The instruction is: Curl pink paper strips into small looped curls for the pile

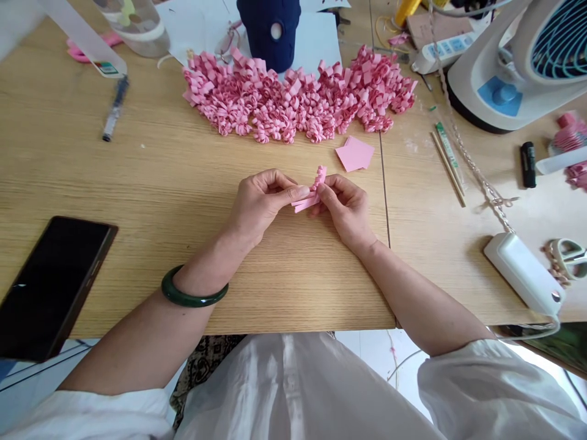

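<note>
Between both hands, over the middle of the table, is a fringed pink paper strip (320, 177) with curled loops at its upper end and flat strips lower left. My left hand (263, 198) pinches the flat strips between thumb and forefinger. My right hand (343, 205) grips the curled part with thumb and fingertips; some of its fingers are hidden behind the paper. Just beyond the right hand lie pink pentagon paper pieces (355, 154) in a small stack. Farther back, a long heap of curled pink paper flowers (293, 104) stretches across the table.
A dark blue cup (270, 30) stands behind the heap. At left are a phone (57, 281), a pen (115, 110) and a clear container (135, 27). On the right are a fan (509, 67), thin sticks (448, 165), a marker (528, 165), a white adapter (525, 272) and scissors (568, 256).
</note>
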Tool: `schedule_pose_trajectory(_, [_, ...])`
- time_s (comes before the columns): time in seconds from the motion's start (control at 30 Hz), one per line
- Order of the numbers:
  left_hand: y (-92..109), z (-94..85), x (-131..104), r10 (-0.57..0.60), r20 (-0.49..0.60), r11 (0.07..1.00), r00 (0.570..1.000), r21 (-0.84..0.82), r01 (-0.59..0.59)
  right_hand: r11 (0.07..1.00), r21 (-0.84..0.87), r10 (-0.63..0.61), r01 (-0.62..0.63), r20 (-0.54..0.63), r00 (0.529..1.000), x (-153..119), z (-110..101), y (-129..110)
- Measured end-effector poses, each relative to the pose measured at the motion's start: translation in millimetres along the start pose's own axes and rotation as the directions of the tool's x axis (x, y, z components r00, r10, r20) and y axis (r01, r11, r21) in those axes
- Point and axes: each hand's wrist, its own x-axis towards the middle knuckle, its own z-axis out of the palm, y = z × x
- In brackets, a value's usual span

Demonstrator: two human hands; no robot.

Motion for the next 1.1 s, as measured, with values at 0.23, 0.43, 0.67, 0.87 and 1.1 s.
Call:
schedule_pose_trajectory(0.23, [-2.7,-2.2,1.0,-0.008,0.043,0.997,0.999,-0.076,0.011,1.000,-0.027,0.001,0.000,0.023,1.000,0.3,-0.1,-1.3])
schedule_pose_trajectory(0.43, [0.2,-3.4,0.7,-0.023,0.110,0.997,0.994,-0.067,0.031,1.000,-0.027,0.007,-0.006,0.043,0.999,0.5,-0.5,1.6])
schedule_pose_trajectory(0.67, [2.0,-1.7,2.0,-0.057,0.027,0.997,0.998,-0.042,0.058,0.998,-0.064,-0.007,0.010,0.048,0.999,-0.4,-0.3,0.4])
schedule_pose_trajectory(0.87, [-0.2,-1.8,1.4,-0.071,0.044,0.995,0.996,-0.074,0.074,0.999,-0.048,-0.013,0.016,0.062,0.998,-0.1,1.2,-2.2])
schedule_pose_trajectory(1.1, [-5.3,-2.8,2.4,-0.037,0.058,0.996,0.998,-0.082,0.041,0.998,-0.057,-0.023,0.025,0.030,0.999,0.7,0.4,1.8])
